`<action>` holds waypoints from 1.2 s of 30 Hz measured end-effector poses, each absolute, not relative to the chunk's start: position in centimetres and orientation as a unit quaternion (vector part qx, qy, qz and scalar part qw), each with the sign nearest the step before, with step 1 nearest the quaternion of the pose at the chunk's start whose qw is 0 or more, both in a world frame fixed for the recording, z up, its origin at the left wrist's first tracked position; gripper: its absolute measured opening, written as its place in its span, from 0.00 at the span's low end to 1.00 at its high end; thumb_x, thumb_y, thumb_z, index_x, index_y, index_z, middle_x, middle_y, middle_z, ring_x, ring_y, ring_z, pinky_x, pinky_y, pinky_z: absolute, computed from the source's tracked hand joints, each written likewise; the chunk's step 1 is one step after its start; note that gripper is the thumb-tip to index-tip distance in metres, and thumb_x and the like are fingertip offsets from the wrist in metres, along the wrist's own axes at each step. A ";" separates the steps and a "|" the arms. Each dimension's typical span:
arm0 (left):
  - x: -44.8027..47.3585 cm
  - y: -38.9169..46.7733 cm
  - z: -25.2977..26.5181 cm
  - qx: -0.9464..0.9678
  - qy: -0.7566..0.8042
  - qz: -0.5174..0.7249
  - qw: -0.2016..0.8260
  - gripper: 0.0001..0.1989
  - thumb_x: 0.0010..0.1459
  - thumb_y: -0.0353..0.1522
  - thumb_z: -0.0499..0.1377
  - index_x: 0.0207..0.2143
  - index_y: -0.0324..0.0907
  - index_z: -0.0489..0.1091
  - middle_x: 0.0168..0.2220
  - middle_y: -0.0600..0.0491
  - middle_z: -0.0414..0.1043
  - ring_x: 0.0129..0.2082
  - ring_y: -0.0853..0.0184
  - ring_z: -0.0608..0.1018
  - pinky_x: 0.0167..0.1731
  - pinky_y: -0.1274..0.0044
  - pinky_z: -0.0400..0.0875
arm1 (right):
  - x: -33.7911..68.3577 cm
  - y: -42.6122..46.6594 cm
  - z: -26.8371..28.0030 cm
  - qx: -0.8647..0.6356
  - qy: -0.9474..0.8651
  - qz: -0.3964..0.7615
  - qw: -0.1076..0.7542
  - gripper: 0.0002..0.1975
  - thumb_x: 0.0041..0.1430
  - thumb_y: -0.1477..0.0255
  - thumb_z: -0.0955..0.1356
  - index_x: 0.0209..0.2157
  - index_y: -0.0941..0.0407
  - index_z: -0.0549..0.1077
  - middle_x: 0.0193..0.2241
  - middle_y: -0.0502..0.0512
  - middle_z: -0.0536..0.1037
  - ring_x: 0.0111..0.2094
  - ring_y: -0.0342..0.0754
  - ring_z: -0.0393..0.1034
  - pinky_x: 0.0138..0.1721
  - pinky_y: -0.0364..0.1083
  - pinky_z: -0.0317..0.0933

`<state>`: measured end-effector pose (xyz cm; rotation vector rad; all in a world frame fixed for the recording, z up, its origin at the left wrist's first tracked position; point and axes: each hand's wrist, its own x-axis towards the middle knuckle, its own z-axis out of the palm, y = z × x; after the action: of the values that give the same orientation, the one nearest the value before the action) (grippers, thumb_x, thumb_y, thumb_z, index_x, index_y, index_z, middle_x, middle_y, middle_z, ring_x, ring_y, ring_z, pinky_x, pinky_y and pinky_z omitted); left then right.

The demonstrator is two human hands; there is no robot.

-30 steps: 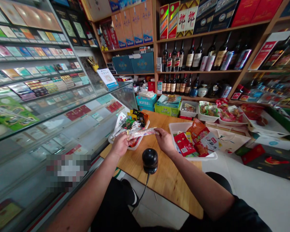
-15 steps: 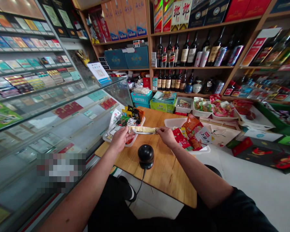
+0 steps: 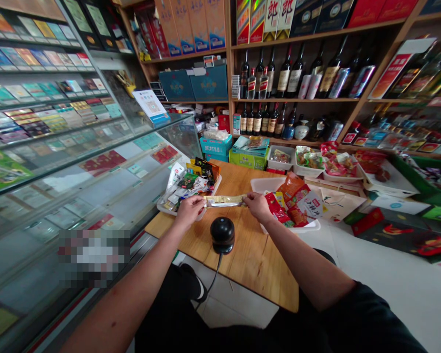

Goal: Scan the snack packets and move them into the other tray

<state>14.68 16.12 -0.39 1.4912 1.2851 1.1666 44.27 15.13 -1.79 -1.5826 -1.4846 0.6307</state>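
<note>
A long, thin snack packet (image 3: 225, 201) with a yellowish wrapper is stretched level above the wooden table. My left hand (image 3: 190, 212) pinches its left end, and my right hand (image 3: 257, 207) pinches the other end. Just below the packet stands a round black device (image 3: 222, 235) with a cable running off the table's near edge. Beyond my left hand is a white tray (image 3: 163, 210) full of mixed snack packets (image 3: 196, 181). Beside my right hand sits another white tray (image 3: 259, 185) with red and orange snack packets (image 3: 292, 201).
The wooden table (image 3: 257, 264) stands before my knees. A glass display counter (image 3: 77, 196) runs along the left. Shelves with wine bottles (image 3: 284, 76) and boxes rise behind. Tubs of snacks (image 3: 308, 162) line the back right, with dark gift boxes (image 3: 400, 235) on the floor.
Both hands have shifted slightly right with the packet, which has turned a little so its wrapper shows shinier. The trays and the black device stay put.
</note>
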 end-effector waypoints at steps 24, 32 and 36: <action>16.7 17.8 -3.2 0.823 0.427 0.325 0.184 0.05 0.57 0.32 0.64 0.33 0.45 0.81 0.47 0.46 0.81 0.50 0.55 0.79 0.58 0.60 0.67 | 48.3 14.3 -3.8 -0.684 -0.631 0.128 0.344 0.09 0.59 0.72 0.68 0.34 0.56 0.82 0.37 0.55 0.81 0.39 0.46 0.71 0.41 0.43 0.59; 17.1 17.9 -2.9 0.819 0.426 0.334 0.190 0.05 0.58 0.34 0.65 0.33 0.45 0.81 0.45 0.46 0.81 0.48 0.56 0.79 0.56 0.63 0.68 | 48.6 14.2 -4.1 -0.686 -0.621 0.121 0.360 0.10 0.59 0.71 0.67 0.35 0.57 0.82 0.39 0.56 0.81 0.40 0.47 0.72 0.44 0.44 0.61; 17.8 17.5 -1.4 0.809 0.447 0.340 0.176 0.07 0.60 0.34 0.62 0.31 0.43 0.79 0.37 0.48 0.79 0.41 0.59 0.79 0.47 0.68 0.70 | 48.6 13.8 -3.7 -0.684 -0.618 0.120 0.368 0.10 0.59 0.70 0.67 0.34 0.56 0.82 0.37 0.55 0.81 0.39 0.47 0.72 0.42 0.44 0.60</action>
<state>17.78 17.47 -1.40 2.2896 1.2645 0.9641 48.56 13.75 -3.69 -1.7574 -1.5876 0.3074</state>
